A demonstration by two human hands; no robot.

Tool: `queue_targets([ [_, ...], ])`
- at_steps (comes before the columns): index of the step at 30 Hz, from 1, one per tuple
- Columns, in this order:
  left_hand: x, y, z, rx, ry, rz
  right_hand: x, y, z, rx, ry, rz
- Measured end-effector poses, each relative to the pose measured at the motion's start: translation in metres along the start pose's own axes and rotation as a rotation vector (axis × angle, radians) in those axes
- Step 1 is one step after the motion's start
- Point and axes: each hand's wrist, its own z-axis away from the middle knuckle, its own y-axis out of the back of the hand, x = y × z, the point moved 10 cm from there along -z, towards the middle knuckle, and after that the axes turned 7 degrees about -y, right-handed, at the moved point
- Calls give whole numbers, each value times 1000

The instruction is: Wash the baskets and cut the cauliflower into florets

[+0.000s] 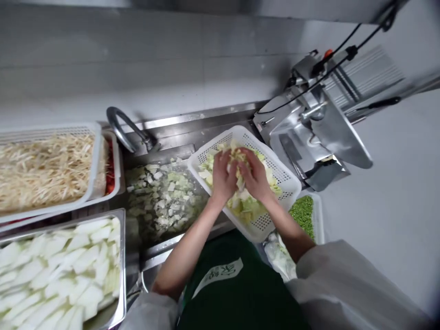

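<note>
Both bare hands are brought together over a white perforated plastic basket (pixel 291 190), which is set at an angle just to the right of the metal sink (pixel 161 247). The left hand (pixel 224 176) and the right hand (pixel 254 175) are half closed, with fingers curved inward, and a clump of pale yellow-green chopped cabbage (pixel 245 206) is held between them. More of the cabbage is spread beneath them in the basket; how firmly the clump is gripped cannot be told. Further loose pieces (pixel 170 201) are seen in the water of the sink, below a curved metal faucet (pixel 150 144).

To the left, pale bean sprouts (pixel 44 169) are heaped in a white plastic crate (pixel 97 160), and white sliced vegetable pieces (pixel 62 270) are held in a rectangular steel tray (pixel 123 266). On the right, a silver metal slicing machine (pixel 323 123) is placed beyond the basket, and finely chopped bright green pieces (pixel 303 214) are partly hidden by the right forearm.
</note>
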Motion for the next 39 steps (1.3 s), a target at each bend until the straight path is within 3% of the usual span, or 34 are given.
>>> queue_targets([
  [3,-13,-73,16,-378,50,-371,88,26,37,-113,-174,387],
  [6,-26,-104,30,-575,69,-534,156,16,82,-338,-321,651],
  [8,-32,-114,32,-625,41,-573,179,0,103,-434,-346,739],
  [11,-44,-127,32,-676,28,-624,193,-18,113,-486,-367,788],
  [14,-52,-134,29,-733,75,-602,192,-15,108,-528,-426,768],
  [17,-45,-127,23,-823,144,-501,178,5,99,-635,-484,690],
  [19,-33,-105,14,-803,134,-458,163,23,91,-698,-485,664],
  [22,-26,-42,-4,-519,75,-539,139,48,70,-664,-410,692],
  [24,-45,-6,0,-407,146,-665,131,61,56,-587,-402,762],
  [25,-59,1,8,-435,203,-723,131,66,50,-550,-419,814],
  [27,-82,-3,30,-572,279,-788,128,70,41,-483,-448,908],
  [29,-88,-12,48,-629,277,-762,113,65,31,-422,-420,921],
  [32,-75,-3,57,-464,212,-558,63,33,16,-369,-290,766],
  [35,-81,53,69,-149,176,-351,-6,-42,5,-446,-118,552],
  [37,-120,104,93,36,282,-330,-48,-119,3,-591,-15,466],
  [39,-180,144,131,105,480,-356,-71,-210,6,-780,36,449],
])
